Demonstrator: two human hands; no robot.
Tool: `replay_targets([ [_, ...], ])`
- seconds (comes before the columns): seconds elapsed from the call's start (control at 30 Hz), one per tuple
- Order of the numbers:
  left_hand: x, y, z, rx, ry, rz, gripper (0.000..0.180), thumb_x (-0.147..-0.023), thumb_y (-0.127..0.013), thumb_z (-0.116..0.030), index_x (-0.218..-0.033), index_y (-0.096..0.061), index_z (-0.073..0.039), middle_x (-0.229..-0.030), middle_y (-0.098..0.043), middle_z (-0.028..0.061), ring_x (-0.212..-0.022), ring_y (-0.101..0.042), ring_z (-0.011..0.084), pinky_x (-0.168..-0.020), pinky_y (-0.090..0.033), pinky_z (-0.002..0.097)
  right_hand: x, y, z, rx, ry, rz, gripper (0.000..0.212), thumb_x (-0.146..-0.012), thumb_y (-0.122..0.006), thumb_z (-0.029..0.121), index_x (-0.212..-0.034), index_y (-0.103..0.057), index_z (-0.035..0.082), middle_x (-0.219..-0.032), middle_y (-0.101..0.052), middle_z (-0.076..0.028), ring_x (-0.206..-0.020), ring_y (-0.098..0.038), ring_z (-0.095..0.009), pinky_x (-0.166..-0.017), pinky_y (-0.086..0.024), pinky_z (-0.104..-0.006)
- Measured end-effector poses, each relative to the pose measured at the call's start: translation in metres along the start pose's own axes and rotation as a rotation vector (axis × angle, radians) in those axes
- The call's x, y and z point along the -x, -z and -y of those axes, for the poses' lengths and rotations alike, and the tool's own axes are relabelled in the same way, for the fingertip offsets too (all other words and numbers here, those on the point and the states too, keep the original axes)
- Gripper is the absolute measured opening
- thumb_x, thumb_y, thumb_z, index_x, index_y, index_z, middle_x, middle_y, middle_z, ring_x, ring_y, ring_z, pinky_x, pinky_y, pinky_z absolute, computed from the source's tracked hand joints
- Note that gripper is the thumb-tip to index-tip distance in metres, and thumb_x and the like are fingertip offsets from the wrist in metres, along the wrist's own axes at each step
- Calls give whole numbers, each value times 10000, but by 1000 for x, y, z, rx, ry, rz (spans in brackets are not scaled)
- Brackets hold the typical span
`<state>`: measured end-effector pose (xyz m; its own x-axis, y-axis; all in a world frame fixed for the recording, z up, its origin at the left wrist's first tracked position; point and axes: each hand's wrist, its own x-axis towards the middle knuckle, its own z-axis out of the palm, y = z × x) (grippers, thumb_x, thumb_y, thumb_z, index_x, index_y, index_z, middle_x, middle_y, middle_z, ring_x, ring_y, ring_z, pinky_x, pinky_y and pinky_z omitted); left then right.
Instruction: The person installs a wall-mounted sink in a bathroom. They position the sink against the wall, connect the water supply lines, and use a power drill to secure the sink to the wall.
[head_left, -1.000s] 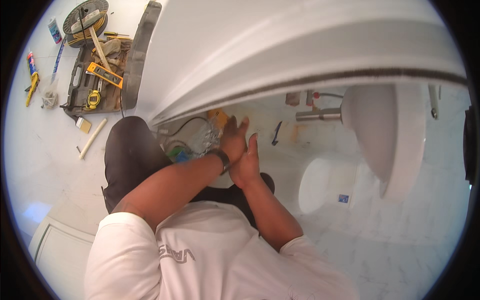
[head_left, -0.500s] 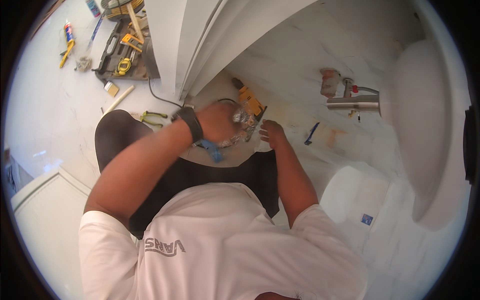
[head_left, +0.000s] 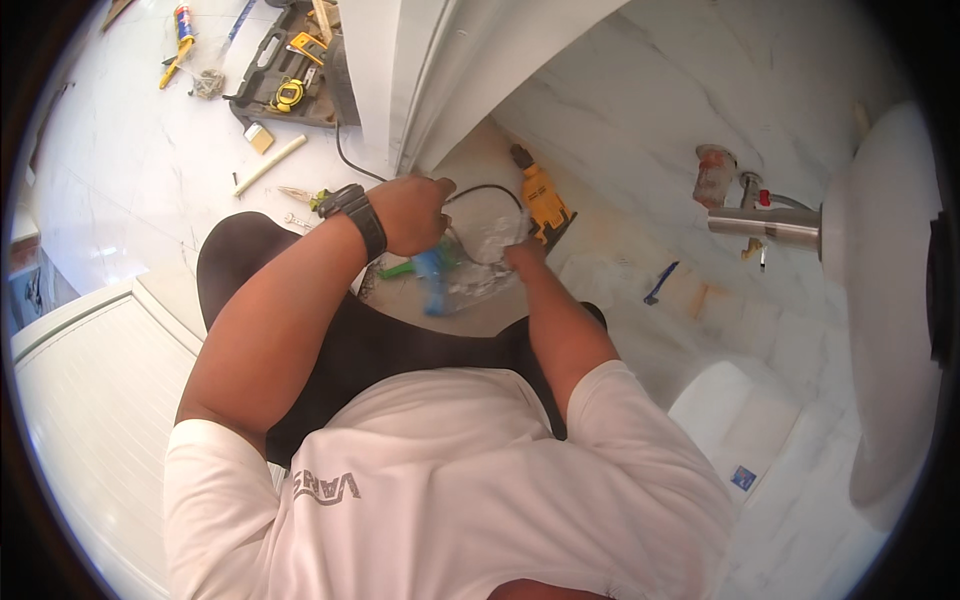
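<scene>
A clear plastic bag [head_left: 488, 240] with greyish bits in it is pulled between my hands, low over the floor and partly blurred. My right hand [head_left: 525, 255] pinches its right side. My left hand [head_left: 408, 215], with a black watch on the wrist, is curled closed by the bag's left side; what its fingers grip is hidden. Below it are a blurred blue piece [head_left: 431, 280] and a green piece [head_left: 398, 268], whose kinds I cannot make out. A yellow and black power tool [head_left: 545, 200] lies just beyond my right hand.
Pliers [head_left: 300, 193], a spanner [head_left: 297, 220], a pale stick [head_left: 270, 165] and a paintbrush [head_left: 259, 137] lie at left. Behind them is an open tool case [head_left: 262, 70] with a tape measure [head_left: 288, 95]. A blue tool [head_left: 661, 283], wall pipe [head_left: 765, 225] and basin [head_left: 895, 300] are at right.
The view has shifted, so the surroundings sit further right and the tool case higher. My left hand has drawn back leftward from the bag's middle, and my right hand has come onto the bag.
</scene>
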<state>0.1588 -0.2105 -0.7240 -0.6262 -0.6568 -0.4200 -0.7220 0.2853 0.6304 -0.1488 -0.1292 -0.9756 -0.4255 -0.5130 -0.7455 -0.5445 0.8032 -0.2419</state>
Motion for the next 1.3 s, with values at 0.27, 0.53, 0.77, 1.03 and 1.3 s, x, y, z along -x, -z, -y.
replay_targets([
  [0.27,-25,-7,6,-50,36,173,1041,-744,-827,-409,-1528,-316,47,-1466,-456,334,-1334,-498,445,-1123,-415,450,101,57,85,94,513,19,523,-979,-636,362,-1385,-578,38,-1335,-647,-155,-1066,-678,-356,-938,-519,-432],
  [0.53,-36,-7,4,300,51,21,1333,-704,-864,-546,-1607,-62,20,-1565,-309,360,-1459,-354,446,-1195,-327,459,124,128,70,-1569,476,304,429,-1058,-503,227,-1428,-443,18,-1367,-561,-136,-1143,-608,-257,-969,-506,-380],
  [0.77,-42,-12,5,534,-20,-136,933,-805,-782,-312,-1540,-313,18,-1499,-444,301,-1342,-519,407,-1101,-442,417,136,22,103,-1018,478,435,314,-1022,-567,161,-1293,-528,7,-1132,-632,-120,-1047,-638,-270,-868,-532,-428],
  [1.03,-38,-15,7,-19,-173,-181,382,-748,-532,54,-1066,-723,-37,-1044,-700,250,-1036,-648,428,-947,-512,467,132,-9,69,-479,101,508,712,-894,-756,384,-1447,-493,21,-1216,-677,-132,-858,-697,-260,-773,-579,-397],
  [1.3,-24,4,3,25,-180,-128,300,-744,-518,55,-955,-716,-25,-1000,-699,241,-1010,-658,410,-894,-520,462,6,41,-25,7,-157,192,476,-936,-694,390,-1209,-669,1,-1025,-720,-148,-853,-706,-252,-663,-589,-358],
])
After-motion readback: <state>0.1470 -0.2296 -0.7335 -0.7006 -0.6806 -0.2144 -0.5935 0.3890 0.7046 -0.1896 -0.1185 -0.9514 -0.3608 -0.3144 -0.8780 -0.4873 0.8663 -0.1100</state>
